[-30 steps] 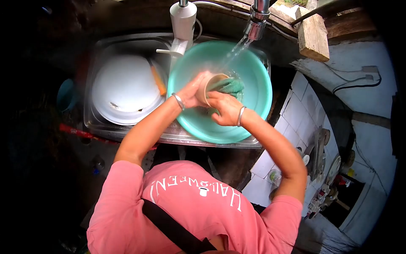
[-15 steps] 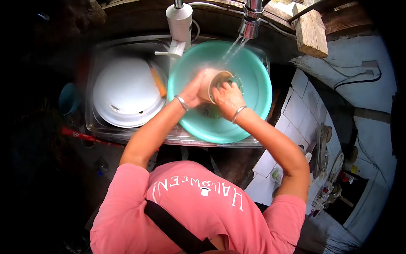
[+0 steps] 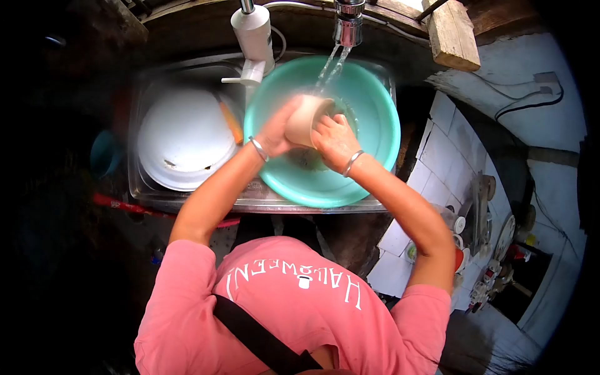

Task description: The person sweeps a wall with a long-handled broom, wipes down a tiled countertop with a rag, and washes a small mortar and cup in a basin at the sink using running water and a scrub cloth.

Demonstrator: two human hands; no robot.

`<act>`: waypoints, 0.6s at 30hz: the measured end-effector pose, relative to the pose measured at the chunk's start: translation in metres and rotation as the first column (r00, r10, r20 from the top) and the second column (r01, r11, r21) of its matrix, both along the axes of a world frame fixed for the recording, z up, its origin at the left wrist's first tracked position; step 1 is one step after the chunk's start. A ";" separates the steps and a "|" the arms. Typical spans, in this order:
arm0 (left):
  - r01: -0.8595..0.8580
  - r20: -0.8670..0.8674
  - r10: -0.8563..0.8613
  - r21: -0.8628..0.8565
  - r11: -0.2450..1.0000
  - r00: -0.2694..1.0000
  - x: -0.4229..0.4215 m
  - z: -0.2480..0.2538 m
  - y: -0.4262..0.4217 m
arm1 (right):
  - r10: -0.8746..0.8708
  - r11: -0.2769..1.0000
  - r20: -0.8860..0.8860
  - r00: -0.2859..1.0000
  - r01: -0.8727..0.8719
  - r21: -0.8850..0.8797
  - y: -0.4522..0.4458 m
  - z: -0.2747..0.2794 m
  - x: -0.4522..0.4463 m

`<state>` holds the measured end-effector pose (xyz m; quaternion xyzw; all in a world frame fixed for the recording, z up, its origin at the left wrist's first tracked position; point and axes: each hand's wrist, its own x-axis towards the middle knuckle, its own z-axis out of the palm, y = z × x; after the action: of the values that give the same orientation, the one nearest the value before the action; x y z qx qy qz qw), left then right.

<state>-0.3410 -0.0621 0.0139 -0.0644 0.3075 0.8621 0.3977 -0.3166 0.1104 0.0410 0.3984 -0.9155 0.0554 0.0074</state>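
Observation:
My left hand [image 3: 277, 128] is wrapped around the side of a pale pinkish-beige cup [image 3: 301, 123], which is tilted with its mouth to the right. At that mouth, my right hand [image 3: 337, 144] has its fingers curled over the rim and partly inside; what they hold, if anything, is hidden. Both hands and the cup are over a large mint-green basin [image 3: 386, 159] with water in it. Something dark and blurred shows low in the basin beneath the cup. Water runs from a chrome faucet [image 3: 347, 30] into the basin, just behind the cup.
Left of the basin, a white round lid or plate [image 3: 181, 134] sits in the metal sink [image 3: 134, 178], with an orange-brown strip [image 3: 231, 123] at its edge. A white tap unit [image 3: 252, 37] stands behind. White tiles [image 3: 445, 140] and cluttered items lie at right.
The cup has turned so that less of its inside shows, and my right fingers sit nearer its rim. The whole view has shifted slightly.

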 end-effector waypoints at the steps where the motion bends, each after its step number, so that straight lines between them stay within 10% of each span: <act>1: -0.057 -0.040 0.055 -0.052 0.997 0.998 0.001 -0.008 0.003 | -0.082 0.990 0.130 0.988 0.096 -0.107 -0.005 -0.003 0.002; 3: -0.181 -0.127 0.162 -0.151 0.972 0.979 0.003 -0.022 0.008 | -0.185 0.910 0.403 0.896 0.312 -0.275 -0.014 -0.016 0.006; 7: -0.343 -0.621 0.040 -0.376 0.861 0.782 0.009 -0.034 0.006 | 0.276 0.352 0.919 0.281 0.860 -0.369 -0.011 -0.031 0.011; 11: -0.528 -0.790 -0.256 -0.574 0.626 0.556 0.003 -0.022 -0.001 | 0.414 0.007 0.869 0.271 0.954 -0.301 -0.001 -0.027 0.013; 13: -0.557 -0.739 0.030 -0.479 0.679 0.673 -0.002 -0.030 0.001 | 0.213 -0.094 0.950 0.230 0.972 -0.215 0.010 -0.013 0.017; 15: -0.485 -0.399 0.339 -0.355 0.800 0.852 -0.008 -0.028 -0.006 | 0.068 0.018 0.964 0.256 0.966 -0.258 0.034 -0.012 0.020; 18: -0.305 -0.053 0.301 -0.069 0.950 0.952 -0.004 -0.005 -0.012 | -0.435 0.615 0.818 0.376 0.787 -0.034 0.066 -0.024 0.021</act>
<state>-0.3452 -0.0746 0.0085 -0.1078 0.3350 0.9016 0.2513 -0.2960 0.1765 0.0172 -0.0546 -0.8762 0.4018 -0.2605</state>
